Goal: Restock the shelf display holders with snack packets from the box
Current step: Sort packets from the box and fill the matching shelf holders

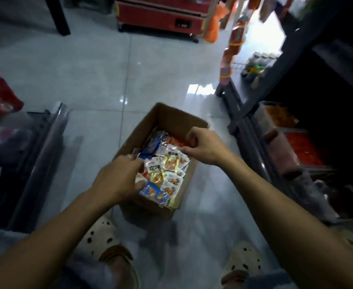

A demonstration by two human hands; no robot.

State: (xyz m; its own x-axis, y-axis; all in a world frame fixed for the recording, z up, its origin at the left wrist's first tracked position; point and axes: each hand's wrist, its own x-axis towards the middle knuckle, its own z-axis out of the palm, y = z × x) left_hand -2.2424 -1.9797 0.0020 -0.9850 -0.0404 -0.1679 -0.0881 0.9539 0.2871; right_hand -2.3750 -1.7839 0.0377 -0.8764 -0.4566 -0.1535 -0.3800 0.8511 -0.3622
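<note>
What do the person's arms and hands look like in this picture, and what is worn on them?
Both forearms are bare, with no sleeves, gloves or watch showing. The left hand wears a thin ring on one finger. The right hand shows nothing worn.

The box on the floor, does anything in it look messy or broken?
A bit messy, not broken. The snack packets lie jumbled in the cardboard box, tilted and overlapping, with some poking over the near edge. The left hand and right hand are reaching in. The box itself looks undamaged.
</note>
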